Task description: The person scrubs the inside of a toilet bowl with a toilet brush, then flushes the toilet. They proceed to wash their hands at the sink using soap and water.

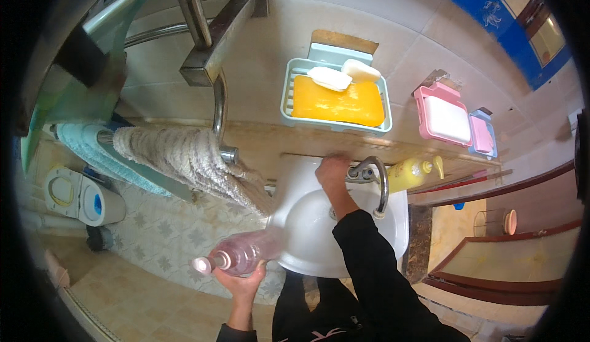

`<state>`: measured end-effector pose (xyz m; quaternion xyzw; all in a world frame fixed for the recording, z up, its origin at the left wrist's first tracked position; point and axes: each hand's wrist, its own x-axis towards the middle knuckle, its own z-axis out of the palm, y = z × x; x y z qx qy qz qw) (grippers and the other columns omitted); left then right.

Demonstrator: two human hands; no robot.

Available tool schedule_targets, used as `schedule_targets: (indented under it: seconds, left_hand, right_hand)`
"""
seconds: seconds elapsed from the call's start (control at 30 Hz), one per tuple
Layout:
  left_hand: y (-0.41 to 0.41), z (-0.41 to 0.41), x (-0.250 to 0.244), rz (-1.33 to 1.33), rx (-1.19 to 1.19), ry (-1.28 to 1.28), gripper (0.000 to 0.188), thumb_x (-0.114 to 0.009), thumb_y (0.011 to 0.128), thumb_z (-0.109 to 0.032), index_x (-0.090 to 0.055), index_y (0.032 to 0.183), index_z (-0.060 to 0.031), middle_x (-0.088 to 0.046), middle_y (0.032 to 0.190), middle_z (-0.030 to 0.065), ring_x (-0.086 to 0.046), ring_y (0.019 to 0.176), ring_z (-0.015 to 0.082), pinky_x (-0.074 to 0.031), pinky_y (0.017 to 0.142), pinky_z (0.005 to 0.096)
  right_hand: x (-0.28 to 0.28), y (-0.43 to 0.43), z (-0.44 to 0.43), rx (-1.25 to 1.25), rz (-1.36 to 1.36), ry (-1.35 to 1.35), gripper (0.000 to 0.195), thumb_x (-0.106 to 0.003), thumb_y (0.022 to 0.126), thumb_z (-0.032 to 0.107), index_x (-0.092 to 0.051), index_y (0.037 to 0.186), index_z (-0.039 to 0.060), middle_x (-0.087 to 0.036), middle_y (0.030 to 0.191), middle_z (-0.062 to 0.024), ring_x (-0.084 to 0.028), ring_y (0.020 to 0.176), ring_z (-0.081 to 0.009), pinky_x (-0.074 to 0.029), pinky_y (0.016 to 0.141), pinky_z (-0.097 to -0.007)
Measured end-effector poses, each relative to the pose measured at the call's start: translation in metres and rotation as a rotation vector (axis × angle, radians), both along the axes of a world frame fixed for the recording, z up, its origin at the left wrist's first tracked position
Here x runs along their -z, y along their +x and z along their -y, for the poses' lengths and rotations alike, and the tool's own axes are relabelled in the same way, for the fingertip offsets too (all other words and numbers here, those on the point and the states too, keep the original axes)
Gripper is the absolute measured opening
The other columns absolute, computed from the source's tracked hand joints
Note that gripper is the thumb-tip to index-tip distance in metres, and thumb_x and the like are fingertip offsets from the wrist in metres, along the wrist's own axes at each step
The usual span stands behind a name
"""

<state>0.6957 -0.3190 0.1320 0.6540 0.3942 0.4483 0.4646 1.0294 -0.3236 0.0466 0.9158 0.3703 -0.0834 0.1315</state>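
My left hand (pixel 240 277) grips a translucent pink pump bottle (pixel 249 252) with a pale pump head. The bottle is tilted to the left of the white washbasin (pixel 299 254), its blurred far end near the rim. My right hand (pixel 334 170) reaches across the bowl to the back rim, just left of the curved chrome faucet (pixel 383 180). Its fingers are curled and blurred by motion, and whether they hold anything cannot be made out. A yellow pump bottle (pixel 405 176) stands behind the faucet, to the right of that hand.
On the wall hang a pale blue soap dish (pixel 286 120), a pink dish (pixel 421 116) and a smaller blue dish (pixel 492 146), each with soap. Towels (pixel 179 157) drape over a rail at left, with a toilet (pixel 103 203) beyond. A brown-framed glass door (pixel 502 259) is at right.
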Motion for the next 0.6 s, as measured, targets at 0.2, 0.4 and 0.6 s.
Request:
schedule_targets:
  seconds: [0.2, 0.4, 0.6]
  left_hand:
    - [0.015, -0.013, -0.008, 0.038, 0.07, -0.047, 0.095, -0.082, 0.055, -0.018, -0.023, 0.128, -0.0019, -0.041, 0.118, 0.013, -0.047, 0.106, 0.0232, -0.041, 0.09, 0.0368]
    - [0.023, -0.017, -0.015, 0.028, 0.022, -0.001, 0.085, -0.082, 0.052, -0.02, -0.032, 0.119, -0.0013, -0.045, 0.11, 0.0126, -0.05, 0.098, 0.0218, -0.044, 0.085, 0.0352]
    - [0.021, -0.01, -0.015, 0.034, 0.059, -0.061, 0.099, -0.081, 0.055, -0.016, -0.02, 0.13, -0.0007, -0.041, 0.119, 0.0136, -0.046, 0.108, 0.0233, -0.041, 0.091, 0.0358]
  right_hand:
    - [0.017, -0.03, -0.003, -0.162, 0.001, 0.177, 0.031, -0.048, 0.075, 0.019, -0.063, 0.094, -0.0006, -0.06, 0.099, -0.019, -0.055, 0.096, -0.0328, -0.023, 0.095, -0.0605]
    - [0.019, -0.002, 0.01, 0.072, 0.286, 0.144, 0.035, -0.044, 0.081, 0.025, -0.063, 0.1, 0.0023, -0.058, 0.107, -0.0192, -0.051, 0.104, -0.0358, -0.024, 0.094, -0.0598]
    - [0.017, 0.002, -0.007, -0.108, -0.217, 0.273, 0.031, -0.045, 0.082, 0.023, -0.061, 0.101, 0.0055, -0.061, 0.1, -0.0148, -0.058, 0.09, -0.0278, -0.042, 0.078, -0.0482]
